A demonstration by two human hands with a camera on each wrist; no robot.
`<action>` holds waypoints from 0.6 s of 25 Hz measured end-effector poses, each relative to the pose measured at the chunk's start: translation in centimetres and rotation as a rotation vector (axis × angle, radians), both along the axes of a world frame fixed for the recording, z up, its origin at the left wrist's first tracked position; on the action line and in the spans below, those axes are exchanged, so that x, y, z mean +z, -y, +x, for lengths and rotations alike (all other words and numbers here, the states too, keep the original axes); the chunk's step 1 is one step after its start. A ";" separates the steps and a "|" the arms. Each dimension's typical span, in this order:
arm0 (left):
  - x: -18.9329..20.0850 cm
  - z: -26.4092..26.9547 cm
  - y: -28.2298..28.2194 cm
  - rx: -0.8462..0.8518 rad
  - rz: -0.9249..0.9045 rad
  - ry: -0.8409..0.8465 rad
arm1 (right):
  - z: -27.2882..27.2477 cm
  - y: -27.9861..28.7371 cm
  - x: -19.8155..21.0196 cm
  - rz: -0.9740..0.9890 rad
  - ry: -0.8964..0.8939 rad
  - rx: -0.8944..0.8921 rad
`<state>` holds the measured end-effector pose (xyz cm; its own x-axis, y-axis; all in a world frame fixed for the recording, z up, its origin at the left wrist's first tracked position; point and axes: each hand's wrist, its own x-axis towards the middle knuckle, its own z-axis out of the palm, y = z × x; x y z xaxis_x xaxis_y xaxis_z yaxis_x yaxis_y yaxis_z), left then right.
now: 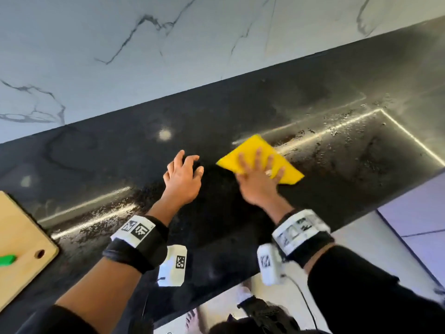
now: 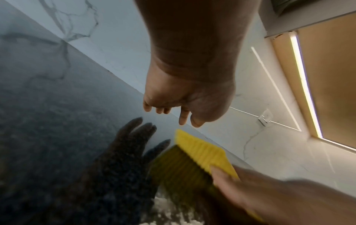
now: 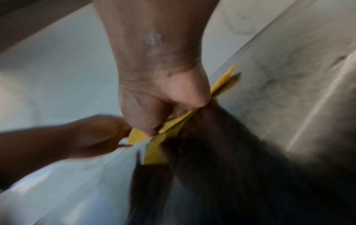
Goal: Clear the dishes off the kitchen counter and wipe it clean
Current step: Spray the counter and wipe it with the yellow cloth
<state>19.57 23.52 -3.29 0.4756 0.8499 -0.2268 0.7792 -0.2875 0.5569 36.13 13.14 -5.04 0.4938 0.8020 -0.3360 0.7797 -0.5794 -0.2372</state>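
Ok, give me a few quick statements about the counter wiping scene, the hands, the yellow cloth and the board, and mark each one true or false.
1. The right hand presses flat on the yellow cloth with its fingers spread. True.
2. The left hand grips the cloth too. False: it holds nothing; its fingers are loosely curled, beside the cloth.
3. A wooden cutting board lies at the left edge of the head view, with something green on it. True.
4. Plates are stacked on the black counter next to the cloth. False: no dishes show on the counter in these views.
5. The wall behind the counter is white marble with dark veins. True.
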 end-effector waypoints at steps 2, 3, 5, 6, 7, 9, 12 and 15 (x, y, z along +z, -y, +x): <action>0.4 0.2 0.3 -0.036 0.006 0.020 | -5.9 3.6 0.4 0.009 -0.055 0.394; 0.5 0.0 0.5 -0.073 -0.003 0.012 | -7.3 6.0 1.0 0.006 -0.093 0.560; 0.4 -0.9 1.2 -0.165 0.004 0.007 | -6.1 11.3 0.5 0.087 -0.065 0.692; 0.4 -1.5 1.8 -0.202 0.007 0.001 | -3.9 13.3 0.0 0.135 0.000 0.597; 0.3 -2.0 2.4 -0.233 0.004 -0.002 | -1.4 14.9 -0.7 0.179 0.092 0.415; 0.1 -2.9 3.9 -0.297 -0.005 -0.022 | 2.0 16.5 -1.1 0.217 0.121 -0.104; 0.1 -3.5 5.6 -0.379 -0.003 -0.031 | -3.0 17.2 -3.4 0.294 0.102 -0.376; -0.3 -3.4 6.5 -0.450 0.019 -0.037 | -14.9 19.4 -4.9 0.436 0.150 0.052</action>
<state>16.21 16.98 -3.56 0.7905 0.5648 -0.2368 0.5938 -0.6123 0.5220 21.24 -6.24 -9.93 0.4668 0.8774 0.1106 0.8493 -0.4099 -0.3327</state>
